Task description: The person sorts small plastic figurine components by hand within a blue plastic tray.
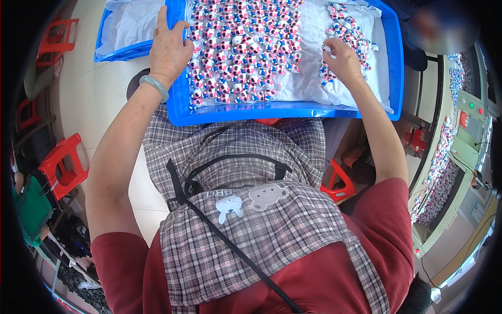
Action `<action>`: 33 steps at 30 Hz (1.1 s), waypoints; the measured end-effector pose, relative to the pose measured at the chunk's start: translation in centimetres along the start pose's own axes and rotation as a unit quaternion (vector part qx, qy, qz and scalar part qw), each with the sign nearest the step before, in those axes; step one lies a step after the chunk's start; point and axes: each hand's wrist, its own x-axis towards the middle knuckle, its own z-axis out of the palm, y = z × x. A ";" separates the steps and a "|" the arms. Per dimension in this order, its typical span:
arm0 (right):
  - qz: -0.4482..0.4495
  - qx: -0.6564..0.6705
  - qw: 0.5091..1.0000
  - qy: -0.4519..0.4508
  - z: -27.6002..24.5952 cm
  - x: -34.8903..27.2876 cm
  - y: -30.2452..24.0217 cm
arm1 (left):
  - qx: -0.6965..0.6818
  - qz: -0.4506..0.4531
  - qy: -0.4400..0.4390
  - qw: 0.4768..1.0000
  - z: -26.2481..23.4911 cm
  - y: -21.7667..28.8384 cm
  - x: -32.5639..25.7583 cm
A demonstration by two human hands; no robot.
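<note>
A large blue tray [251,112] lined with white paper lies in front of me. On its left, small figurines [238,49] in white, pink and blue stand packed in rows. A looser heap of the same figurines [361,44] lies on the right side. My left hand [170,52], with a pale bangle [155,87] on its wrist, rests at the tray's left wall with fingers spread, its thumb near the outermost row. At the heap's left edge, my right hand [343,60] pinches one small figurine [327,48], mostly covered by the fingertips.
A second blue tray [123,54] with white paper adjoins on the left. Red stools [65,165] stand on the floor at left, and another red stool [339,183] is beneath me. A machine [470,131] with more figurines stands at right. Another person [418,31] is at the far right.
</note>
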 end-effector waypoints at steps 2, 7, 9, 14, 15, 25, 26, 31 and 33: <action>0.141 0.247 0.958 -0.032 -0.5 0.1 -1.2 | 0.004 0.005 -0.004 1.000 0.0 -0.3 0.0; 0.292 0.723 0.596 -0.192 0.0 -2.6 -4.2 | -0.064 -0.043 -0.040 0.996 -2.9 2.8 0.7; 0.289 0.671 0.649 -0.213 0.6 -3.3 -5.6 | -0.072 -0.034 -0.036 0.996 -3.2 2.9 0.6; 0.195 0.435 0.831 -0.286 1.6 -3.0 -7.6 | -0.042 -0.039 -0.047 0.997 -3.4 3.2 0.6; 0.151 0.355 0.887 -0.255 2.3 -3.2 -7.4 | -0.041 -0.040 -0.048 0.997 -3.3 3.2 0.6; 0.346 0.414 0.788 -0.297 3.9 -3.3 -8.1 | -0.065 -0.029 -0.033 0.997 -2.9 2.6 0.4; 0.347 0.413 0.788 -0.297 4.2 -3.4 -8.1 | -0.069 -0.036 -0.038 0.996 -3.0 2.7 0.3; 0.405 0.449 0.762 -0.231 5.0 -3.5 -8.2 | -0.065 -0.023 -0.019 0.997 -2.6 2.5 0.4; 0.413 0.458 0.756 -0.219 5.3 -3.5 -8.4 | -0.070 -0.027 -0.022 0.997 -2.9 2.7 0.4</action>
